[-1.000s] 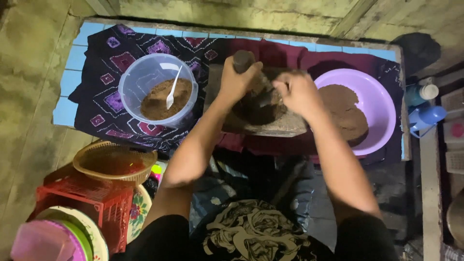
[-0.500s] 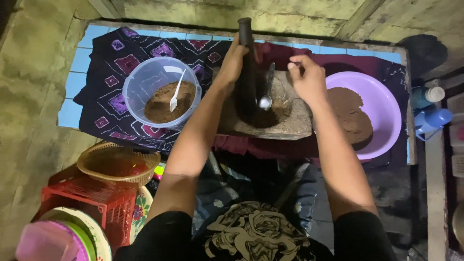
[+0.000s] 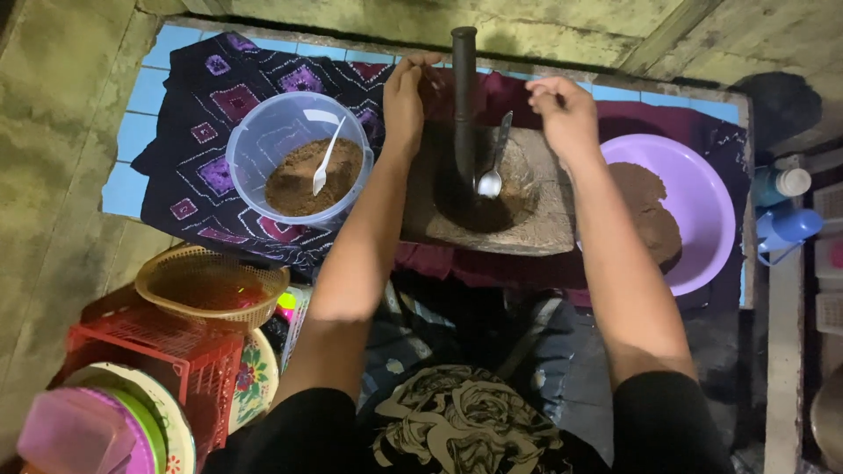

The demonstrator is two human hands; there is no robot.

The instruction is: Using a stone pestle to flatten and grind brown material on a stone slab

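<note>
The stone pestle (image 3: pixel 464 96) stands upright in the grinding slab (image 3: pixel 527 224) now, released — half a second ago the left hand (image 3: pixel 406 92) gripped it. Both grips are open: left hand just beside it, right hand (image 3: pixel 562 110) lifted off the metal spoon (image 3: pixel 492 171). Flanking: a clear tub of brown powder (image 3: pixel 299 158), a purple basin (image 3: pixel 694 197).

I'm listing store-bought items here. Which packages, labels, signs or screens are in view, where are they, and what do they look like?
No signs or screens.
Bottle: right edge, beside the purple basin; pale blue, white cap; label unreadable.
Blue container: just below it, rounded, no label visible.
</note>
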